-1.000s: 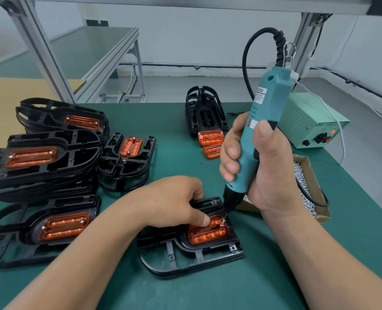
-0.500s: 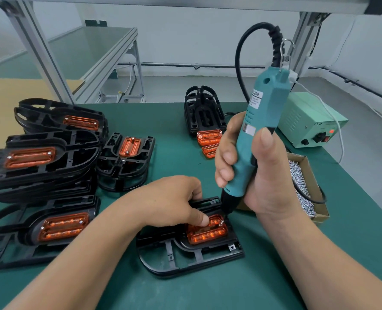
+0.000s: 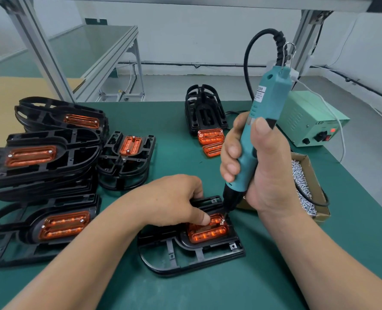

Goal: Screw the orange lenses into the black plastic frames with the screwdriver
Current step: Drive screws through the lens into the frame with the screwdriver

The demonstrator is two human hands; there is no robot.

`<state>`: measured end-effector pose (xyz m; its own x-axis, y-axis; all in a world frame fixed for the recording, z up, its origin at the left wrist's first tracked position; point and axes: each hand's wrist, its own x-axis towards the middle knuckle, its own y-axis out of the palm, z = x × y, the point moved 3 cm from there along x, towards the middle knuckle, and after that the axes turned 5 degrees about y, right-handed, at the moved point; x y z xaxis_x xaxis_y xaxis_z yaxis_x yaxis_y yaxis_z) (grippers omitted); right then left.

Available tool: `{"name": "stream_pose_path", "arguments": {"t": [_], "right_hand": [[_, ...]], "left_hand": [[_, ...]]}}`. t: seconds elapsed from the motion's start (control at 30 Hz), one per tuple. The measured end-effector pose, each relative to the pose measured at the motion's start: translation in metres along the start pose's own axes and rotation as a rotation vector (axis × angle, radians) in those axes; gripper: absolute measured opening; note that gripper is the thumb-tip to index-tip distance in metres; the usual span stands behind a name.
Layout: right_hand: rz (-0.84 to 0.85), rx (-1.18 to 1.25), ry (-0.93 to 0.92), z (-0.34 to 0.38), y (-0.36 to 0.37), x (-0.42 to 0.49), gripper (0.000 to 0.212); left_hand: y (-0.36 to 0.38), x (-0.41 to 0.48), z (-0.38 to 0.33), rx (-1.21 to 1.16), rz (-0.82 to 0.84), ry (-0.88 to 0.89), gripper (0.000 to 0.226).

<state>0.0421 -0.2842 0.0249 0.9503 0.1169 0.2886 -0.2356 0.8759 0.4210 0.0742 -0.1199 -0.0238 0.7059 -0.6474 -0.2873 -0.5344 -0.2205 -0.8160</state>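
A black plastic frame (image 3: 185, 258) lies flat on the green mat in front of me with an orange lens (image 3: 207, 233) seated in it. My left hand (image 3: 174, 198) rests curled on the frame's far side, its thumb pressing the lens top. My right hand (image 3: 259, 173) grips the teal electric screwdriver (image 3: 261, 121) almost upright, tilted right at the top. Its bit tip touches a small screw (image 3: 222, 222) at the lens's upper right corner.
Stacks of black frames with lenses fitted (image 3: 40, 157) fill the left side. An upright frame stack (image 3: 204, 110) and two loose orange lenses (image 3: 210, 139) sit at the back. A cardboard box of screws (image 3: 306, 186) and the green power supply (image 3: 308, 119) stand at right.
The screwdriver has tilted slightly more upright and shifted a little with my right hand. The bit stays on the screw; my left hand has not moved.
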Motion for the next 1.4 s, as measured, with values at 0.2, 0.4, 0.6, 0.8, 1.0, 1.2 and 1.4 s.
{"name": "stream_pose_path", "arguments": {"t": [0.2,0.4,0.6,0.8,1.0,1.2,1.4], "right_hand": [[0.090,-0.060,-0.046,-0.001,0.011,-0.006,0.060],[0.098,-0.068,-0.043,-0.003,0.011,-0.007,0.061],[0.083,-0.126,-0.017,-0.007,0.015,-0.004,0.066],[0.026,-0.012,-0.011,-0.005,0.005,-0.001,0.065],[0.049,-0.010,0.005,-0.006,0.005,-0.001,0.064],[0.130,-0.045,-0.004,-0.009,0.008,-0.002,0.055],[0.196,0.015,0.033,-0.010,0.006,0.000,0.050]], "left_hand": [[0.000,0.000,-0.002,0.002,-0.006,-0.006,0.039],[0.000,-0.002,-0.005,-0.005,0.004,-0.002,0.038],[0.001,-0.002,-0.002,-0.041,0.012,-0.018,0.037],[0.001,-0.001,-0.001,-0.034,0.005,-0.035,0.038],[0.000,-0.001,-0.001,-0.033,0.010,-0.041,0.039],[0.002,-0.001,-0.002,-0.027,0.004,-0.031,0.039],[0.002,0.000,-0.002,-0.007,-0.001,-0.034,0.039]]}}
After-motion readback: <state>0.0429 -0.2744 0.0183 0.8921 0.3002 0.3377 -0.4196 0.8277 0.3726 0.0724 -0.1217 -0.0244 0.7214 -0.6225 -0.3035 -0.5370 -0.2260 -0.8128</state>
